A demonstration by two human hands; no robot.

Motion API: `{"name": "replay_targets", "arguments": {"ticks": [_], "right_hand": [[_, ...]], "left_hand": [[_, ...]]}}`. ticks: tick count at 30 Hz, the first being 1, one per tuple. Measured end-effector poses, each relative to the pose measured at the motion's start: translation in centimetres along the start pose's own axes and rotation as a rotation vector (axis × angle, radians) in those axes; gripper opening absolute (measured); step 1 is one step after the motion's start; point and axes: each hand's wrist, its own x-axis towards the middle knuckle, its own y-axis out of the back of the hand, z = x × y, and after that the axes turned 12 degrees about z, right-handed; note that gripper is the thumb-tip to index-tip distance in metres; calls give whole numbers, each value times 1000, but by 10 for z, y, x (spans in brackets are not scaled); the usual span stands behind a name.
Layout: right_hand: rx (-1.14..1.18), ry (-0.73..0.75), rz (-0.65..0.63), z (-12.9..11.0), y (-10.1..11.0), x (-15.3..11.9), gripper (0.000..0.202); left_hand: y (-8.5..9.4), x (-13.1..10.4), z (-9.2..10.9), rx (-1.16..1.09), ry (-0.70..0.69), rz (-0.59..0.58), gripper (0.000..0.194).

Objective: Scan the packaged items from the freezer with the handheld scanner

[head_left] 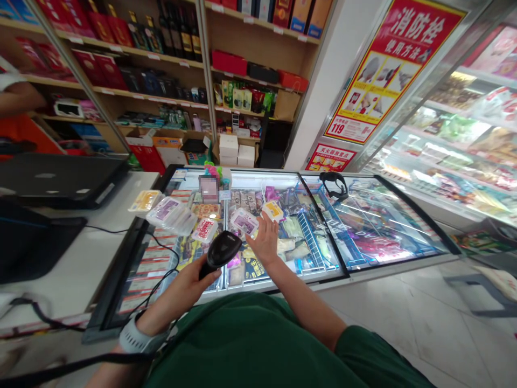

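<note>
My left hand is wrapped around the handle of a black barcode scanner, its head tilted toward the packs. On the glass lid of a chest freezer, my right hand has its fingers apart, fingertips at a yellow-labelled clear pack. Its thumb is by a purple-labelled pack; whether it grips that edge is unclear. A red-labelled pack lies left of these. Further left are a row of clear packs with a purple label on top and another yellow-labelled pack.
The chest freezer stretches to the right, with a black strap-like object on its far lid. A counter with a dark machine stands at left. The scanner's black cable crosses the glass. A person's arm shows at far left.
</note>
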Motion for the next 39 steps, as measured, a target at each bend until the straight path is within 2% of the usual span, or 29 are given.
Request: {"name": "replay_targets", "arguments": {"ticks": [5,13,30,35,39], "right_hand": [[-33,1,-69,-1,1,0,62],[10,10,-7,0,-1,-1,60],[10,7,6,0,-1,-3,59],[4,-82,1,9,-3,4,60],[-15,-254,66,33,-10,21,59]], "left_hand": [[-1,0,1,-18,0,32,50],[-3,1,-1,-16,-15,20,54],[-4,-1,4,-43,11,30,54],[0,-2,-2,-16,18,36,51],[7,-6,-7,29,52,56,53]]}}
